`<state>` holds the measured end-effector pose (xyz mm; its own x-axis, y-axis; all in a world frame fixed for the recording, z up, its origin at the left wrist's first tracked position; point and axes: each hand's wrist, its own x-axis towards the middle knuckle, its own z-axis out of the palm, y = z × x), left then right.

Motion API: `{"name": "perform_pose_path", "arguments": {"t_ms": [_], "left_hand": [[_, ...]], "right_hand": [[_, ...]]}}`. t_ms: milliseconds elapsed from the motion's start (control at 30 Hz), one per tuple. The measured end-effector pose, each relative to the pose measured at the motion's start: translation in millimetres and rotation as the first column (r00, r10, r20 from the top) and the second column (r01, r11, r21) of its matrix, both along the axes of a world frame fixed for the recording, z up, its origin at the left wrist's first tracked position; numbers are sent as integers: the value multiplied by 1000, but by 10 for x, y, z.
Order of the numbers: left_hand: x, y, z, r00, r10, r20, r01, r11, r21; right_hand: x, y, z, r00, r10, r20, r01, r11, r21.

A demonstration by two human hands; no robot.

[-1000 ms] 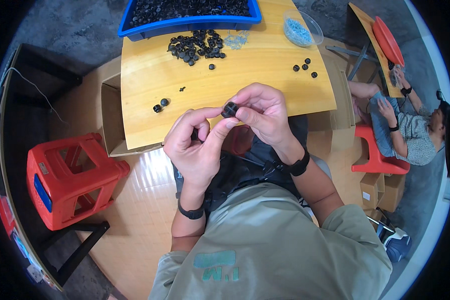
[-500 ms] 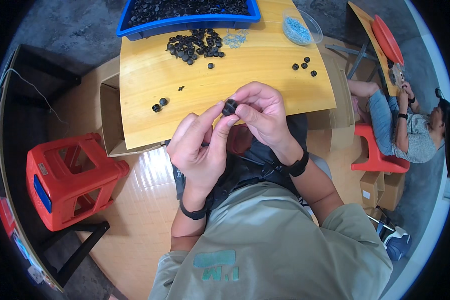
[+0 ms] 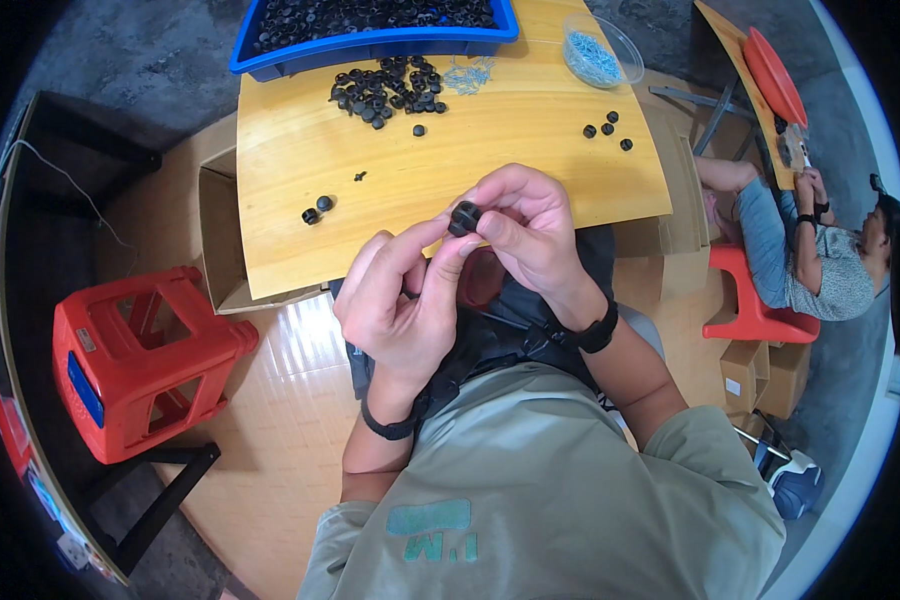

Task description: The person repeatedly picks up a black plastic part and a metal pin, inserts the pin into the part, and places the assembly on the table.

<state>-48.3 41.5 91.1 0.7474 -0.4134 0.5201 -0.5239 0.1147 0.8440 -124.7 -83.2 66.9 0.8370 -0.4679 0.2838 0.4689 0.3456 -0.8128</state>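
Note:
Between my two hands, over the near edge of the yellow wooden table (image 3: pixel 490 120), is a small round black plastic part (image 3: pixel 463 217). My right hand (image 3: pixel 528 230) pinches it between thumb and fingers. My left hand (image 3: pixel 400 300) has its thumb and fingertips closed on its left side. The fingertips hide some of the part. To the left on the table lie two similar black parts (image 3: pixel 311 215) and a tiny black piece (image 3: pixel 360 177). Farther off is a pile of black parts (image 3: pixel 385 90), with one black part (image 3: pixel 418 130) lying apart from it.
At the table's far side stands a blue tray (image 3: pixel 370 45) full of black pieces. Beside it are loose silvery pins (image 3: pixel 467 76) and a clear bowl (image 3: pixel 630 62) of pins. Several black parts (image 3: pixel 607 130) lie at right. A red stool (image 3: pixel 120 320) stands left; a person (image 3: pixel 830 260) sits right.
The black part has turned slightly between my fingers, and more of its face shows. Both hands stay nearly in place.

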Motion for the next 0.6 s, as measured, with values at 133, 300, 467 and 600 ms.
{"name": "perform_pose_path", "arguments": {"t_ms": [133,300,467,600], "left_hand": [[1,-1,14,998,19,65,-19,1000,-13],[-8,-3,20,997,18,81,-17,1000,-12],[-10,-4,20,996,21,84,-19,999,-26],[-2,2,4,997,32,72,-30,999,-22]], "right_hand": [[1,20,9,1000,-6,11,6,1000,6],[-11,-7,-24,1000,8,-4,-8,1000,-6],[-11,9,3,1000,11,3,-11,1000,9],[-10,15,22,1000,-4,-8,4,1000,-14]]}}
